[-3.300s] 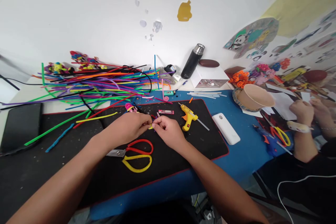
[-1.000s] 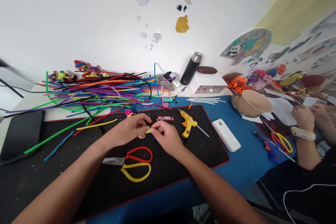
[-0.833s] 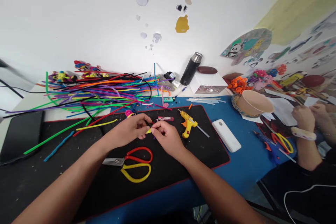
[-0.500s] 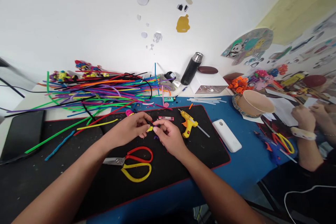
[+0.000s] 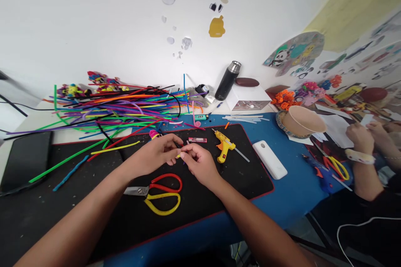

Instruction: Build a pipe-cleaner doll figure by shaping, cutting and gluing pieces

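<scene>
My left hand [image 5: 158,153] and my right hand [image 5: 201,163] meet above the black mat [image 5: 216,204], fingertips pinched together. Between them is a small yellow piece [image 5: 178,156], apparently pipe cleaner, mostly covered by the fingers. A bit of purple shows by the right fingers. Just behind my left hand lies a pink fuzzy piece [image 5: 153,134], partly hidden. Scissors [image 5: 163,195] with one red and one yellow handle rest below the hands. To the right of my right hand is a yellow glue gun [image 5: 223,146] with a glue stick in it.
Many coloured pipe cleaners [image 5: 125,106] are heaped at the back left. A phone-like black slab [image 5: 26,160] lies at the left, a white power bank [image 5: 270,159] at the right. Behind stand a black flask [image 5: 228,80] and a bowl [image 5: 305,120]. Another person's hands [image 5: 360,137] are far right.
My right fingertips have closed in against the left ones, so less of the yellow piece shows. The whole view has shifted very slightly.
</scene>
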